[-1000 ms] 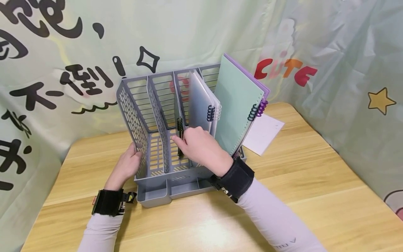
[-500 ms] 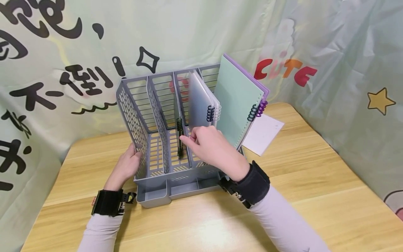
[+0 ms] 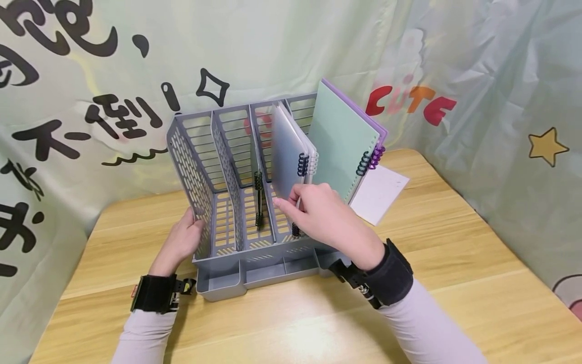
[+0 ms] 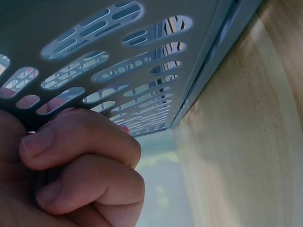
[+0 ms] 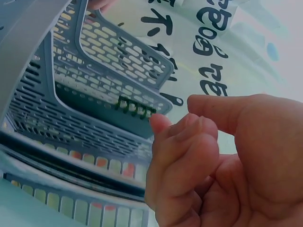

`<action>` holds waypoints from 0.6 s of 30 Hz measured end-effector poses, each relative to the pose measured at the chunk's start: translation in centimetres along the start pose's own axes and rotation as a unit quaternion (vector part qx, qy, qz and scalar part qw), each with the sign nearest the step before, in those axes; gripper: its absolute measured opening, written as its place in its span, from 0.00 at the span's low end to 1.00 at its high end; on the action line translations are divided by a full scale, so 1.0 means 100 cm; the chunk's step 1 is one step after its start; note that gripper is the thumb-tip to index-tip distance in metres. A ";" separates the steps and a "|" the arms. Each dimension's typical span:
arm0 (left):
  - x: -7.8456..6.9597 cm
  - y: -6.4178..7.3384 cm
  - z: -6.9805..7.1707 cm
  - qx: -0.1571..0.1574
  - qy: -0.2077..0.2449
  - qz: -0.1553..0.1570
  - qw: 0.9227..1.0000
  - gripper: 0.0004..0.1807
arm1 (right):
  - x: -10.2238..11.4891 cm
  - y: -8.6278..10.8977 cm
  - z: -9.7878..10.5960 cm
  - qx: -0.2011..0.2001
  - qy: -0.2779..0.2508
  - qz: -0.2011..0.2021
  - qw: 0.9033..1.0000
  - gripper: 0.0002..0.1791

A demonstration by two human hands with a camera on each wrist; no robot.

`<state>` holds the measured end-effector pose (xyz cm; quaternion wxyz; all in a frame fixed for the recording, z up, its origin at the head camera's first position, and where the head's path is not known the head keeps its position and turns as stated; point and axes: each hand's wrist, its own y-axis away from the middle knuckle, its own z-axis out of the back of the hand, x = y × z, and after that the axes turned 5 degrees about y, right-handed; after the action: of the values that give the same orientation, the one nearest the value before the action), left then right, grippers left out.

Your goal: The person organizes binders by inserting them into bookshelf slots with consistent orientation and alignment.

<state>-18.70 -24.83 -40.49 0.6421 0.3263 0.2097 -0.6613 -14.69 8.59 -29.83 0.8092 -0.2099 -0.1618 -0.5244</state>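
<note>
A grey desktop file organizer [image 3: 220, 292] with upright dividers stands on the table. My left hand [image 3: 183, 240] grips the front edge of its left side wall, fingers curled against the perforated panel in the left wrist view. In front of the frosted-cover spiral notebooks [image 3: 287, 151], my right hand [image 3: 329, 215] hovers with loosely curled fingers and the thumb apart; the right wrist view shows nothing held. A dark green spiral notebook [image 3: 258, 199] is in the second compartment from the left. Farther right stand a light green spiral notebook [image 3: 338, 136] and a purple one [image 3: 376, 130], tilted outward.
A white sheet [image 3: 379, 194] lies on the wooden table [image 3: 459, 242] right of the organizer. Small front trays [image 3: 265, 273] run along the organizer's near edge. A printed cloth [image 3: 273, 50] hangs behind and at both sides.
My right hand has drawn away from the dark green notebook, to the right and slightly nearer me. My left hand keeps its grip, and the notebooks stay in place.
</note>
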 end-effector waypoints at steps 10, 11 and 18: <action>-0.002 -0.001 0.000 -0.001 0.000 0.004 1.000 0.36 | -0.027 0.011 0.019 -0.004 0.023 -0.003 1.000 0.24; -0.002 -0.001 0.000 -0.001 -0.001 0.004 1.000 0.36 | -0.029 0.012 0.021 -0.006 0.028 -0.005 1.000 0.24; -0.001 0.000 0.001 -0.001 -0.004 0.007 1.000 0.35 | -0.045 0.019 0.037 -0.017 0.040 -0.023 0.999 0.24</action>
<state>-18.67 -24.82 -40.35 0.6474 0.3246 0.2054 -0.6582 -14.88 14.71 -29.10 0.7989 -0.1986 -0.1247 -0.5538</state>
